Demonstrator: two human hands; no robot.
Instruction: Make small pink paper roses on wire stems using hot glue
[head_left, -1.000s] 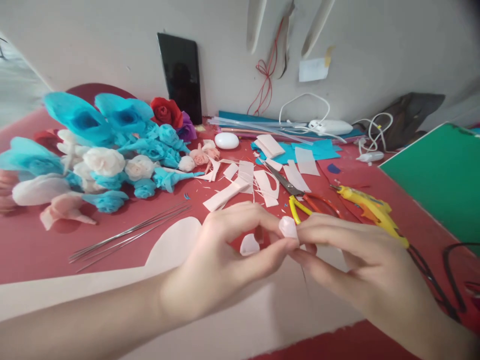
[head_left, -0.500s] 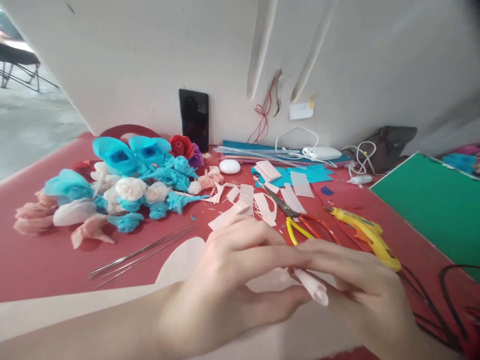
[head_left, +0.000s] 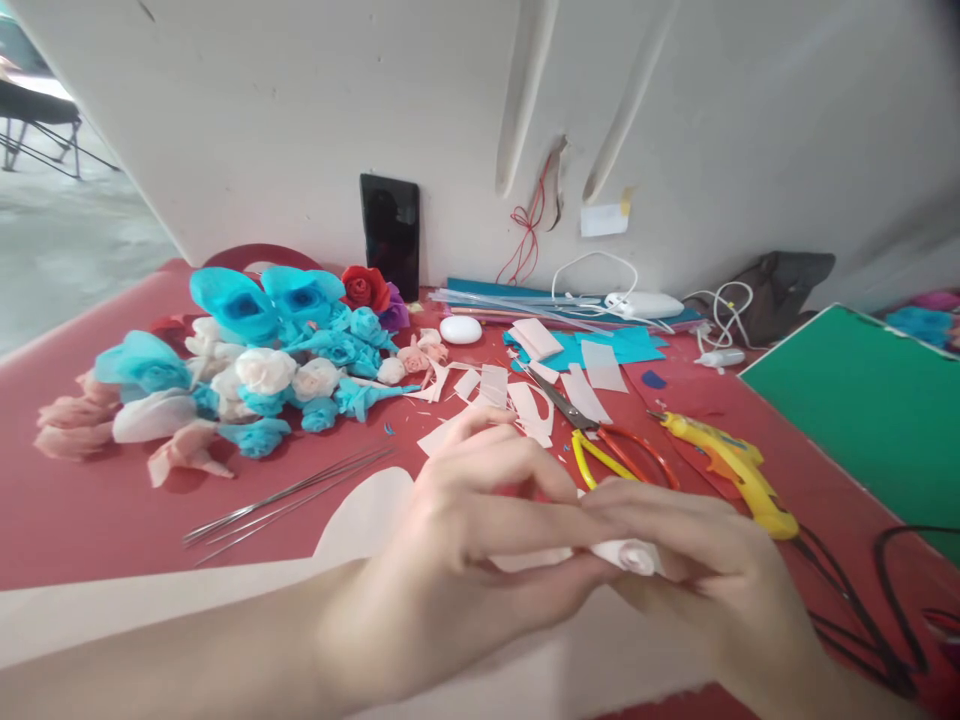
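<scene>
Head view: our left hand [head_left: 480, 540] and right hand [head_left: 697, 570] pinch pale paper roll [head_left: 630, 556]; roll mostly hidden by fingers.

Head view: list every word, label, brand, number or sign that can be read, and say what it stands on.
None can be read.
Paper note taped to the wall: no writing can be made out.
Black phone leaning on the wall: screen dark.
Yellow glue gun: no marking can be made out.
Rolled paper between left hand and right hand: plain.
</scene>
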